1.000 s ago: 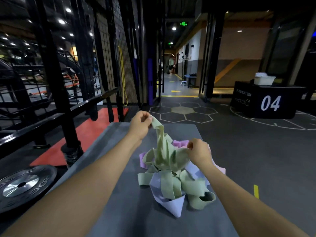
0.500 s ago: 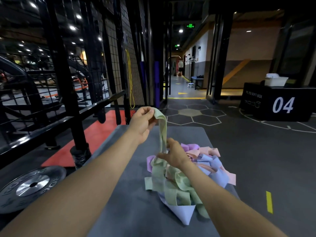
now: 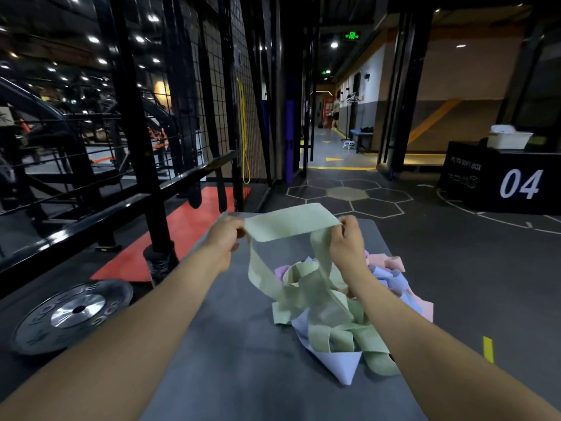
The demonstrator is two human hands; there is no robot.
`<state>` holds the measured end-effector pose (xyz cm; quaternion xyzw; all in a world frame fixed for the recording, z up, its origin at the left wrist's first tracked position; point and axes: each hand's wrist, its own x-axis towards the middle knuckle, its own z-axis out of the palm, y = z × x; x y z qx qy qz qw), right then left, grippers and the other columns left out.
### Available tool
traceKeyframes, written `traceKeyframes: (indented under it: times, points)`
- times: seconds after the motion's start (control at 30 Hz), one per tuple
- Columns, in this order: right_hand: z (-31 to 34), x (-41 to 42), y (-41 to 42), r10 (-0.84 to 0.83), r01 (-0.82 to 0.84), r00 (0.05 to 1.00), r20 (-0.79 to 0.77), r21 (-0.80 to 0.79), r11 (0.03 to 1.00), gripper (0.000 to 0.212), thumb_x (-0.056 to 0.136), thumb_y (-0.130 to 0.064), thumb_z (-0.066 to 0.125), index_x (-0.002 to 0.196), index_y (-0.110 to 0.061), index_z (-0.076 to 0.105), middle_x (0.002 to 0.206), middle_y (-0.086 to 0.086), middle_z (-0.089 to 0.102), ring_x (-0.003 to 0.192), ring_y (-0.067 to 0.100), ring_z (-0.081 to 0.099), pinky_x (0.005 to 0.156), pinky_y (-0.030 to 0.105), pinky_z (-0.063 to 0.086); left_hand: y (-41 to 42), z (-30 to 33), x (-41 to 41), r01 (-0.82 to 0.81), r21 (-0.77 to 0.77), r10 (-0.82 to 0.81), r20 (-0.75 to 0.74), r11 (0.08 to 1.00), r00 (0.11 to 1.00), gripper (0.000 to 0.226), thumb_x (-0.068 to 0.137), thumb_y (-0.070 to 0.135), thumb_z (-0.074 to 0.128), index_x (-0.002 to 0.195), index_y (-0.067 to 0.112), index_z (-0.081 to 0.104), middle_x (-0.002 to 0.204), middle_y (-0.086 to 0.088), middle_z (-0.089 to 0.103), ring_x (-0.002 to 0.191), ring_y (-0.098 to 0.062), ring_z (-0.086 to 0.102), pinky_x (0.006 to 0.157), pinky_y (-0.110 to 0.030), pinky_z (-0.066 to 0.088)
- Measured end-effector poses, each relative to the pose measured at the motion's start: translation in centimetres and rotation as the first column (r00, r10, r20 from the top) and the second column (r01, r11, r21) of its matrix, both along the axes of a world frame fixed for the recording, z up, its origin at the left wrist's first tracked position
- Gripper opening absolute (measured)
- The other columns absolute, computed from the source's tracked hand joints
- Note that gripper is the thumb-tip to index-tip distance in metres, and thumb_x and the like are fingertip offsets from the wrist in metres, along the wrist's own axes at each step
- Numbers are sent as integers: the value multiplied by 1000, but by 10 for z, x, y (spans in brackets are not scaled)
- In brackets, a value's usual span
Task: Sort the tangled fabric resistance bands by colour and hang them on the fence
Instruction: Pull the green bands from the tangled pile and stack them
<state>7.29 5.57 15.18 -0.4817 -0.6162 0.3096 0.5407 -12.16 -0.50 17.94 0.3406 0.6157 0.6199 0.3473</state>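
Nearest the camera, both forearms reach in from the bottom corners, cut off by the frame edge. They extend over a grey mat [image 3: 230, 344] whose near end also runs out of view. On the mat's right half lies the pile of tangled bands [image 3: 343, 317]: pale green, lilac and pink strips looped through one another. A lilac fold points toward the viewer, and the right forearm hides part of the heap, so how many bands there are cannot be made out.

Above the pile, the two hands hold a green band [image 3: 290, 221] stretched flat between them. The left hand [image 3: 223, 238] pinches its left end, fingers curled around the fabric. The right hand [image 3: 347, 238] grips the right end, seen from the back, so its fingertips are hidden. From both ends the band's lower loops trail down into the pile, and where it separates from the other green strips is hard to tell.

To the left, beside the mat, a weight plate [image 3: 71, 314] lies flat on the floor, its lettering blurred. Beyond it stands the black fence [image 3: 136, 117] with its mesh panels. Farther along, a yellow cord [image 3: 244, 132] hangs against the mesh. Far right sits a black box marked 04 [image 3: 501, 183], partly cut off.
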Motion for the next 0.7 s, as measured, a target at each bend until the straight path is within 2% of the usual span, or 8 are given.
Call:
traceKeyframes:
  times: [0.1,0.17,0.33,0.4,0.5,0.57,0.63,0.7]
  points:
    - [2,-2,-3,-16,17,999,32,-29,999,29,97,-13,34,68,-17,32,66,-3,37,65,16,34,53,32,22,-4,-7,-6,23,-16,-24,-127,1000,992,23,96,12,44,74,18,46,79,-1,48,74,-14,40,64,-26,31]
    - [1,-1,-6,4,2,993,117,-56,998,33,98,-15,37,65,-17,30,65,-2,37,69,19,35,58,31,23,-6,-14,-4,25,-10,-26,-118,1000,993,26,96,10,42,71,16,45,73,-1,45,70,-15,39,65,-29,32]
    - [-28,11,-24,164,-106,905,392,-167,980,19,96,-21,48,83,-7,49,75,10,52,65,23,47,56,29,34,-11,-52,6,65,-93,-80,-171,993,982,28,97,9,36,70,17,39,69,-3,39,63,-17,35,64,-31,32]
    - [-44,18,-34,349,-242,867,354,-313,918,15,93,-20,54,87,-6,54,76,12,57,57,19,51,50,26,45,-15,-68,9,38,-169,-91,-315,985,945,26,98,12,35,72,18,36,74,-3,38,64,-15,34,62,-29,31]
    - [-62,27,-43,612,-382,735,292,-567,729,18,90,-14,59,101,0,63,87,10,63,74,20,60,64,25,52,-22,-90,12,-32,-255,-102,-497,967,862,23,95,11,34,74,17,34,78,-6,43,72,-23,41,58,-29,31]
    - [-72,29,-40,611,-369,647,456,-515,774,18,88,-3,54,99,1,68,90,11,67,81,21,60,73,28,50,-27,-102,13,-64,-320,-131,-553,945,823,13,94,8,34,86,14,43,98,-14,54,92,-30,52,71,-31,37]
    - [-84,27,-34,466,-312,589,660,-347,885,26,85,4,47,94,0,71,96,12,70,88,25,61,76,26,46,-32,-111,14,-64,-384,-182,-570,921,802,24,92,2,34,101,11,54,119,-13,57,111,-30,53,84,-28,40]
    - [-98,21,-27,392,-289,537,747,-273,918,28,85,3,45,89,-7,71,95,10,68,88,27,59,74,27,43,-34,-119,12,-26,-448,-270,-583,894,766,37,91,-1,33,110,9,63,125,-9,59,116,-27,53,90,-26,41]
